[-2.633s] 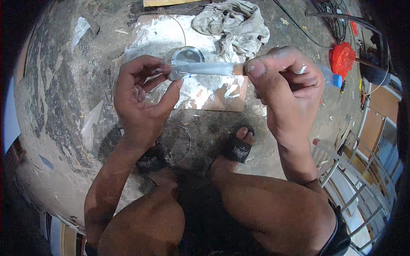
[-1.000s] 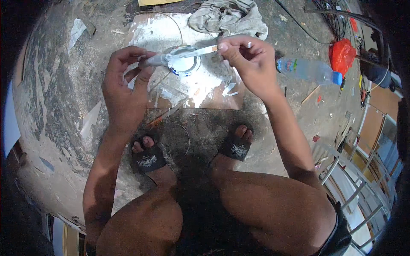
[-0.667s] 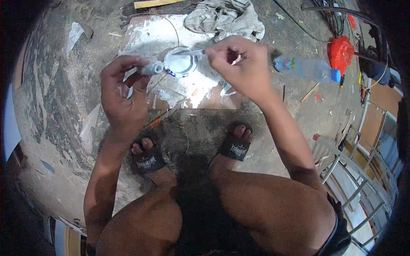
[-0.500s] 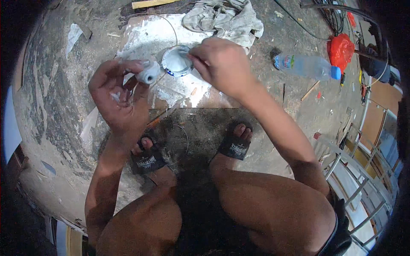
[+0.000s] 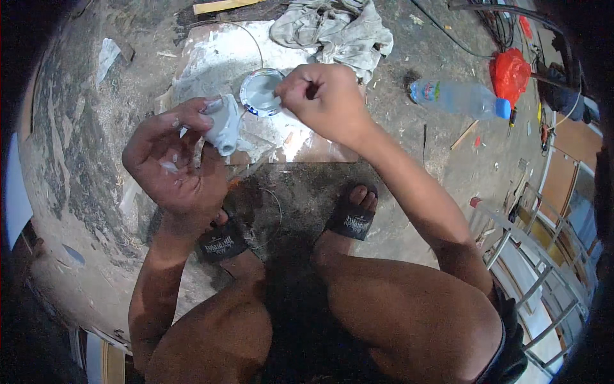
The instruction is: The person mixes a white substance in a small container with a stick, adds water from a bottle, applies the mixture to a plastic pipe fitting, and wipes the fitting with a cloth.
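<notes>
My left hand (image 5: 176, 144) pinches a small white, cone-like hollow piece (image 5: 225, 125) between thumb and fingers; a round hole shows at its narrow lower end. Its surface looks wet and white, and white smears mark my palm. Just right of it stands an open can (image 5: 261, 93) with white paint-like liquid inside. My right hand (image 5: 329, 96) is closed, its fingertips pressed together at the can's right rim. Whatever lies between those fingertips, if anything, is hidden.
Under the can lies a white-smeared board (image 5: 211, 54). A crumpled grey rag (image 5: 332, 32) rests behind it. To the right are a clear plastic bottle (image 5: 457, 99) on its side, a red plastic bag (image 5: 511, 70) and a metal frame (image 5: 543, 269). My sandalled feet stand nearer.
My left hand has tilted the white piece so its hole points more downward and its side shows. My right hand has turned slightly and stays beside the can.
</notes>
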### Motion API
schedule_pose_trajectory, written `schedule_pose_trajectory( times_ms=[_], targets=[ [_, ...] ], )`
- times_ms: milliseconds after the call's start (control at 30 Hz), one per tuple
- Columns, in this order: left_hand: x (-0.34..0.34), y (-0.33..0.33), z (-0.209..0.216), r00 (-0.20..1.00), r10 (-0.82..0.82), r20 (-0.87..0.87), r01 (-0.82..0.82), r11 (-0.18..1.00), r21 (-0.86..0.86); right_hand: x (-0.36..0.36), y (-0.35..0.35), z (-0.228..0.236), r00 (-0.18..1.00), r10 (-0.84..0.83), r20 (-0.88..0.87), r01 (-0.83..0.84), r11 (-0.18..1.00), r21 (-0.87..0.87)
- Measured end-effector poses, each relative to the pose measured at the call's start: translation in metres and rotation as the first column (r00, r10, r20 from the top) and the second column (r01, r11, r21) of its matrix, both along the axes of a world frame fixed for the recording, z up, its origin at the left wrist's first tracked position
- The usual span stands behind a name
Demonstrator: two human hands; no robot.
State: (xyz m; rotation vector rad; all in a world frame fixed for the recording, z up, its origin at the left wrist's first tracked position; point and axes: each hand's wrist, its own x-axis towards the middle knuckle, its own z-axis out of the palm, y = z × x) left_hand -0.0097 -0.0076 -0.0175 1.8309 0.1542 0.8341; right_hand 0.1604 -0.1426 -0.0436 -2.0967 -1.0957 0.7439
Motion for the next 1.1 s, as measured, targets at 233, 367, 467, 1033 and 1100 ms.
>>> schedule_pose_trajectory(
  times_ms=[233,367,467,1033,1100],
  targets=[
    [0.004,-0.004,-0.010,0.988,0.130,-0.082,-0.140,0.981,-0.131,0.005,-0.024,0.032,0.855,-0.354,-0.379,0.457,0.859,0.229],
    [0.007,-0.006,-0.009,0.966,0.151,-0.211,-0.199,0.954,-0.226,0.001,-0.023,0.068,0.790,-0.396,-0.469,0.555,0.787,0.270],
    [0.010,-0.008,-0.007,0.960,0.131,-0.247,-0.202,0.935,-0.292,-0.005,-0.019,0.087,0.789,-0.360,-0.498,0.551,0.773,0.314],
    [0.008,-0.012,0.002,0.947,0.129,-0.295,-0.219,0.930,-0.294,-0.021,-0.019,0.108,0.903,-0.222,-0.368,0.379,0.815,0.438],
    [0.007,-0.013,0.002,0.945,0.135,-0.298,-0.224,0.931,-0.289,-0.021,-0.020,0.108,0.910,-0.218,-0.353,0.366,0.821,0.438]
  ],
)
